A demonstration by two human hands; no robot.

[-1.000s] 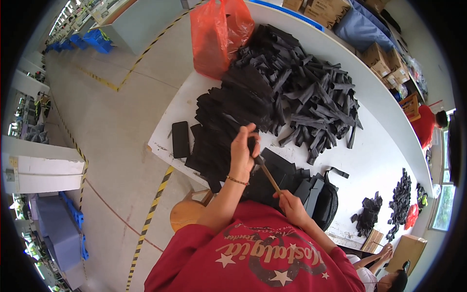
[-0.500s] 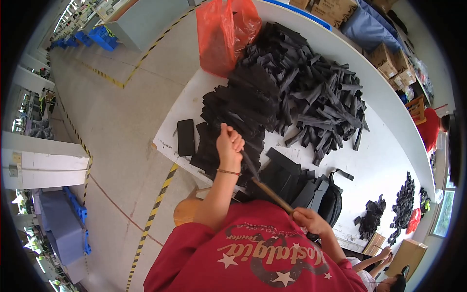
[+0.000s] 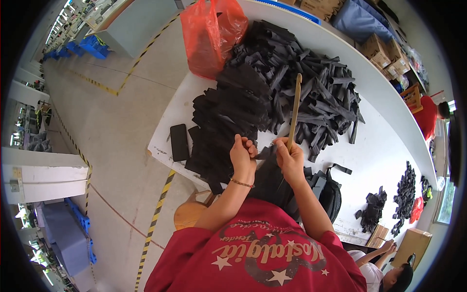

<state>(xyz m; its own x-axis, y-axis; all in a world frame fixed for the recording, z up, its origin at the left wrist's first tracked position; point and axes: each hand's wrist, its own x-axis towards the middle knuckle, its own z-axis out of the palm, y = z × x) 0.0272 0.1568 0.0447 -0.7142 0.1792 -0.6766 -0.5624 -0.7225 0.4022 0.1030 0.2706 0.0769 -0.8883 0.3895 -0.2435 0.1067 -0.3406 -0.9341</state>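
My left hand (image 3: pixel 242 155) pinches the end of a black fabric strip (image 3: pixel 265 152) at the near edge of the white table (image 3: pixel 389 146). My right hand (image 3: pixel 290 163) grips a long thin wooden stick (image 3: pixel 294 111) that points up and away over the table, its lower end at the same strip. A flat stack of black pieces (image 3: pixel 221 126) lies just left of my left hand. A big heap of tangled black strips (image 3: pixel 311 82) lies beyond both hands.
A red plastic bag (image 3: pixel 209 34) sits at the table's far left corner. A black phone (image 3: pixel 179 142) lies near the left edge. A black bag (image 3: pixel 331 192) lies to my right. A wooden stool (image 3: pixel 190 214) stands below. Another person (image 3: pixel 389 272) sits at lower right.
My right hand has swung up from low beside my body to meet my left hand, and the stick now stands upright over the table instead of slanting down to the right.
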